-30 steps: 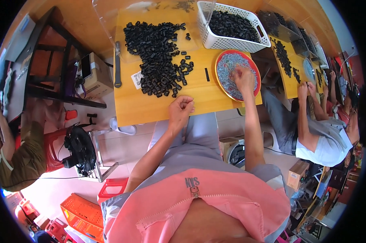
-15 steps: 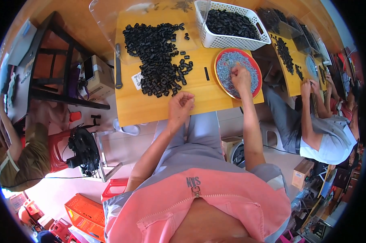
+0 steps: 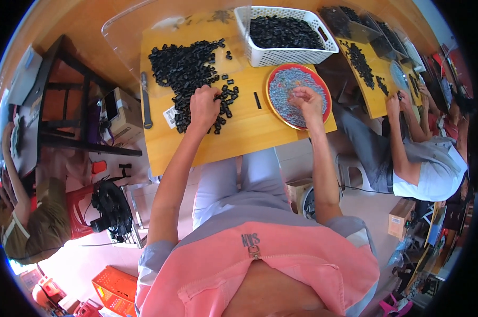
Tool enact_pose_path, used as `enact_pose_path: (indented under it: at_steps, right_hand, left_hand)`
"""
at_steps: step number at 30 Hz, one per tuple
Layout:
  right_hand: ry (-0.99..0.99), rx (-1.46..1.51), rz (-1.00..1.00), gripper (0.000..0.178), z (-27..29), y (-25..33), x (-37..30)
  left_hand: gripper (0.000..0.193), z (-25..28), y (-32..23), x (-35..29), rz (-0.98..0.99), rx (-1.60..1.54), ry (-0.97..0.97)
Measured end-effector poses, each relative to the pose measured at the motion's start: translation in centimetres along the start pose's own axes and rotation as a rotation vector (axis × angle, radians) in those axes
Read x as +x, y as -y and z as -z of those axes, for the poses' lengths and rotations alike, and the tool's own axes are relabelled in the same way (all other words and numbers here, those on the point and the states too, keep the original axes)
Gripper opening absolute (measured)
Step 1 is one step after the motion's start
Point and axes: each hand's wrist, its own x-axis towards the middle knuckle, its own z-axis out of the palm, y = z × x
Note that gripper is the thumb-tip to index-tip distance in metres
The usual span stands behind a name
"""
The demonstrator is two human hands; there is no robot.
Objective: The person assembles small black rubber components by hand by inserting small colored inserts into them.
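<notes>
My left hand (image 3: 204,110) is on the near right side of a pile of small black plastic pieces (image 3: 178,66), its fingers bent down among them. The fingertips are partly hidden, so what they grip does not show. Over a round red tray with a gold rim (image 3: 269,100), my right hand (image 3: 309,105) has its thumb and fingers pinched together. Anything between those fingertips is too small to make out. Small silvery metal pieces (image 3: 289,79), resembling screws, cover the tray's bottom. Between the pile and the tray lies a short black strip (image 3: 257,100).
A white perforated basket (image 3: 289,56) full of black pieces stands behind the tray. A dark flat bar-like tool (image 3: 146,100) lies along the yellow table's (image 3: 233,140) left edge. At right, a person (image 3: 419,164) works at another yellow table. A cardboard box (image 3: 123,113) sits at left.
My left hand has moved from the table's front edge forward and left into the black pile. My right hand has risen slightly from the metal pieces. The view has shifted a little.
</notes>
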Motion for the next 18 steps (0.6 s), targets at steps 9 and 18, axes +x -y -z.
enact_pose_path:
  at_steps: [9,18]
  right_hand:
    - [0.049,0.288,-0.113,0.019,0.9,0.7,-0.2]
    - [0.016,0.332,-0.071,0.016,0.0,-0.1,0.1]
  left_hand:
    - [0.015,0.5,-1.0,0.1,0.047,-0.140,-0.080]
    - [0.013,2.2,-3.7,-3.7,0.415,-1.187,-0.046]
